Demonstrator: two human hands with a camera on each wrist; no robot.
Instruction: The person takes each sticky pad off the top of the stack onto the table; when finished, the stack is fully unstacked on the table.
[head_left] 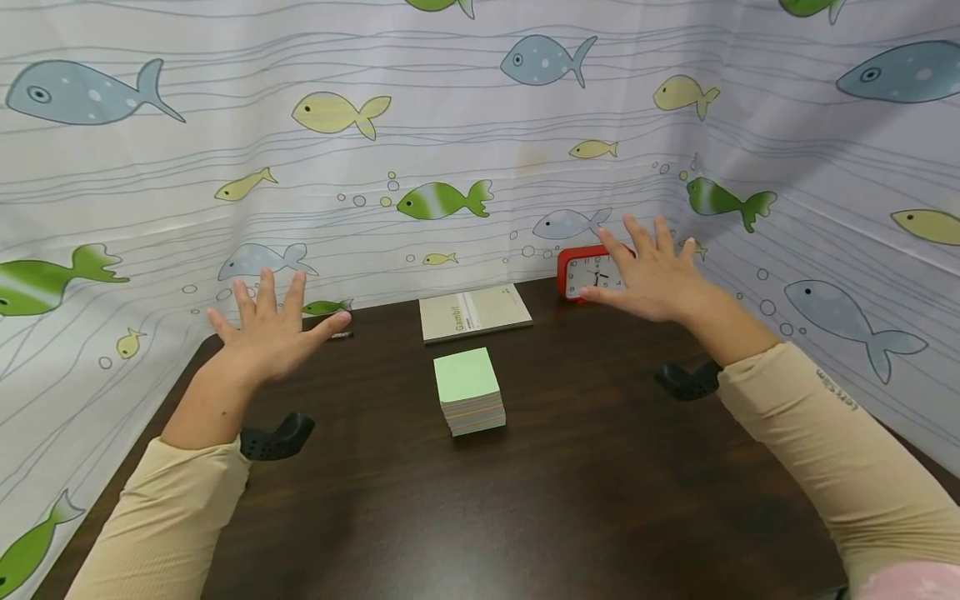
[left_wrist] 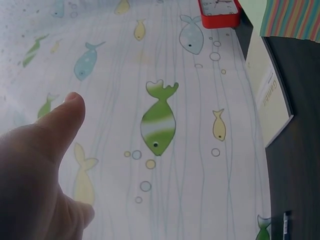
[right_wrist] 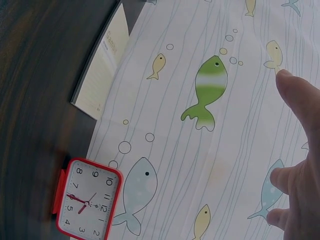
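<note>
Two hands raised with fingers spread (holding nothing), left hand (head_left: 270, 329), right hand (head_left: 652, 275) near red clock (head_left: 588, 273), sticky-note stack (head_left: 469, 390) between

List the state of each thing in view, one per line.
Left hand: open, fingers spread, holding nothing.
Right hand: open, fingers spread, in front of the clock.
Sticky note pad: stacked, untouched.
Notebook: closed, flat.
Red clock: upright against the backdrop.
Pen: lying by the backdrop.

Makeshift desk booth: dark table (head_left: 600, 500) enclosed by fish-print curtain (head_left: 450, 125), clock (head_left: 588, 273), notebook (head_left: 474, 312).
</note>
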